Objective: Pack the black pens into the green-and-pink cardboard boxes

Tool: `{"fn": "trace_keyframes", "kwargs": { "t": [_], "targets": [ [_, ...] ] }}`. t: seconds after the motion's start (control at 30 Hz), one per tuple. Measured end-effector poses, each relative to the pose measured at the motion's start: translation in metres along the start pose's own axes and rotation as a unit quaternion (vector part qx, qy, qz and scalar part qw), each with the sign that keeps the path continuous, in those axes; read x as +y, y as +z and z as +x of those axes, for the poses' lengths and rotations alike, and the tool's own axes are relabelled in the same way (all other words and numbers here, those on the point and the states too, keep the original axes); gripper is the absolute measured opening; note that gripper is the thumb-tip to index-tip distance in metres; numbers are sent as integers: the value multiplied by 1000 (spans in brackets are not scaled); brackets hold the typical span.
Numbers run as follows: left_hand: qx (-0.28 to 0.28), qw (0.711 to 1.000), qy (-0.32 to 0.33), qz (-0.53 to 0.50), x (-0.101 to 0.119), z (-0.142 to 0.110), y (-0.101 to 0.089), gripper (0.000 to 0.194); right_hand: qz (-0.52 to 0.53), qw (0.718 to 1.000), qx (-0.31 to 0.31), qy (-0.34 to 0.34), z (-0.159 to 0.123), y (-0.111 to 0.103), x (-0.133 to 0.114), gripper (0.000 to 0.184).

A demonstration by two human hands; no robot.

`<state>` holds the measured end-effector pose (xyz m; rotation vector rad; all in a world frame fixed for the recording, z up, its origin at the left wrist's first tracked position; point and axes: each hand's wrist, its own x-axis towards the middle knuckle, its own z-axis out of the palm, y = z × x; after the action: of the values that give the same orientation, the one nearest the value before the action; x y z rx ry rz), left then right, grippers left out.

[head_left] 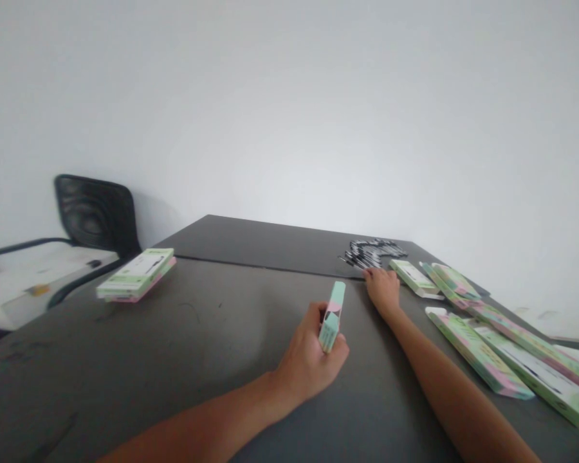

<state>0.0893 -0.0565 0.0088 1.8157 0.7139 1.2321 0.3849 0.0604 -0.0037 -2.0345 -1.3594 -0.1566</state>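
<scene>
My left hand [309, 360] is raised above the dark table and is shut on a slim mint-green and pink box [331, 317], which stands on end. My right hand [382, 289] rests palm down on the tabletop [183, 360]. Its fingertips are at the near edge of a heap of black-and-white pens [371, 253]. Whether those fingers hold a pen is hidden. Just right of that hand lies a green packaging box [412, 276].
Several similar green-and-pink boxes [482, 354] lie scattered at the right, and a small stack [136, 275] sits at the left table edge. A black chair [96, 215] and a white surface [38, 283] stand beyond the left edge. A white wall rises behind.
</scene>
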Motion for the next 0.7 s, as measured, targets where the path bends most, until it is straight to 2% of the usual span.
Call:
{"fn": "trace_keyframes", "kwargs": {
  "t": [0.1,0.17,0.33,0.4,0.57,0.7],
  "targets": [
    [19,1000,-18,-6,-3,3,0,26,113,993,7,22,-10,-5,-13,35],
    [31,999,-26,-3,-5,4,0,24,200,979,8,37,-22,-10,-24,38],
    [35,999,-28,2,-5,5,1,19,393,916,-23,80,-72,-31,-52,57],
    [27,999,-27,2,-5,5,0,18,454,886,-39,84,-90,-43,-65,58],
    [22,999,-30,3,-6,4,0,16,564,825,-30,39,-109,-79,-100,49],
    [13,1000,-25,6,-4,3,0,14,615,786,-41,-50,-124,-103,-119,25]
  ]
}}
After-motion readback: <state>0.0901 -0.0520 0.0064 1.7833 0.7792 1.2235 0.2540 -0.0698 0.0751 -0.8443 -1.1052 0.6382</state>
